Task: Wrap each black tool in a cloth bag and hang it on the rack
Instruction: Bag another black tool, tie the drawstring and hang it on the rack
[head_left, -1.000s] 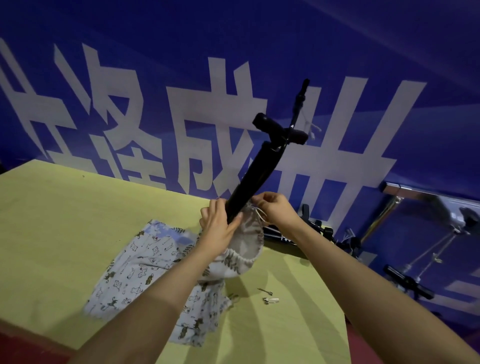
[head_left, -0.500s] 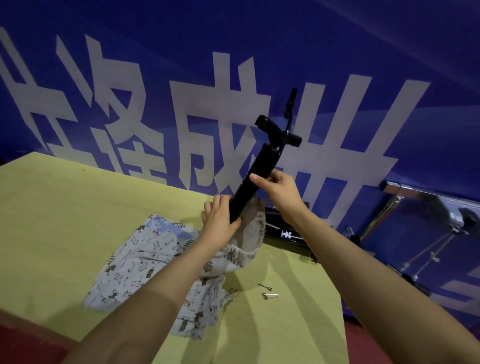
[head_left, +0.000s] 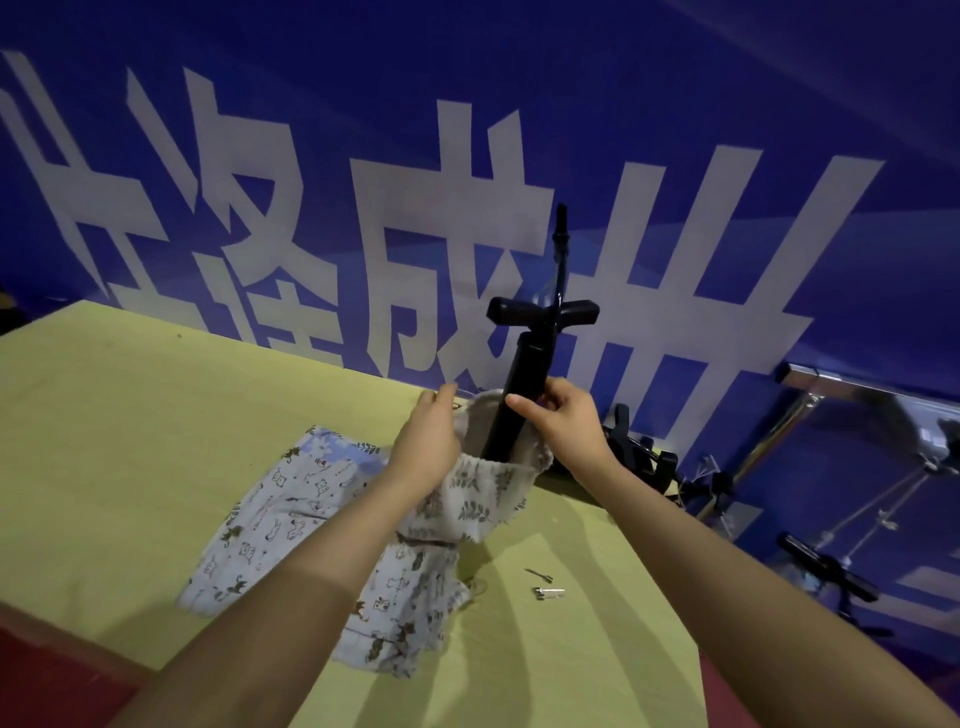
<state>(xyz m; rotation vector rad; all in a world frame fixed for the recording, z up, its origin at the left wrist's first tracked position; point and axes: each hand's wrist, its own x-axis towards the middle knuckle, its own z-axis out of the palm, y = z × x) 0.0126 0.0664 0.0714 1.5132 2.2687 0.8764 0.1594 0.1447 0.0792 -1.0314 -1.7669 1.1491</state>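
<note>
My right hand holds the black tool by its shaft, grip curled around it just above the mouth of the leaf-print cloth bag. The tool stands nearly upright, tilted slightly right, its lower end inside the bag and its crossbar handle and thin top rod well above the opening. My left hand is at the left rim of the bag mouth, fingers fairly straight and raised; I cannot tell whether its grip pinches the cloth or only rests against it. The bag sits on the yellow-green bench, touching a flat stack of animal-print cloth bags that lies to the left and toward me. Two small metal pins lie on the bench near the bag, on my right side. More black tools lie at the far edge of the bench, behind my right wrist. Beyond the bench on the right stands a metal rack, with another black tool hanging low from cords. A blue banner with large white characters fills the background.
</note>
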